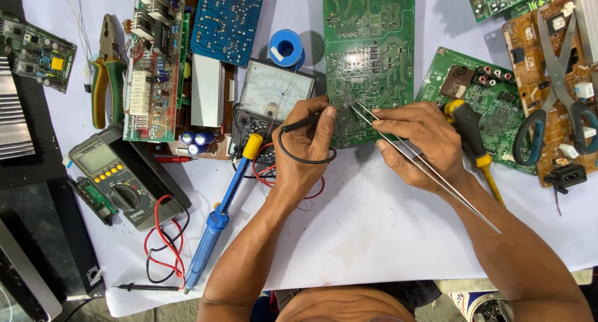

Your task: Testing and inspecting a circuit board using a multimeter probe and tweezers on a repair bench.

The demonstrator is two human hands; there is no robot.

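Two hands at work on a green circuit board (pixel 369 54).

Left of the board lie a digital multimeter (pixel 112 175), a blue desoldering pump (pixel 221 216) and an analogue meter (pixel 274 91). The left hand (pixel 305 144) pinches a black probe (pixel 299 124) at the board's lower edge; the right hand (pixel 420 144) grips long tweezers (pixel 430 169), tips touching the board. Right of it lie a yellow-handled screwdriver (pixel 470 141) and scissors (pixel 557 85).

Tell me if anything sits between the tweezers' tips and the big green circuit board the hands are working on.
Nothing visible does. The right hand holds the tweezers with tips already at the green circuit board. The left hand holds a black probe to the same spot from the other side, beside the tips rather than across them.
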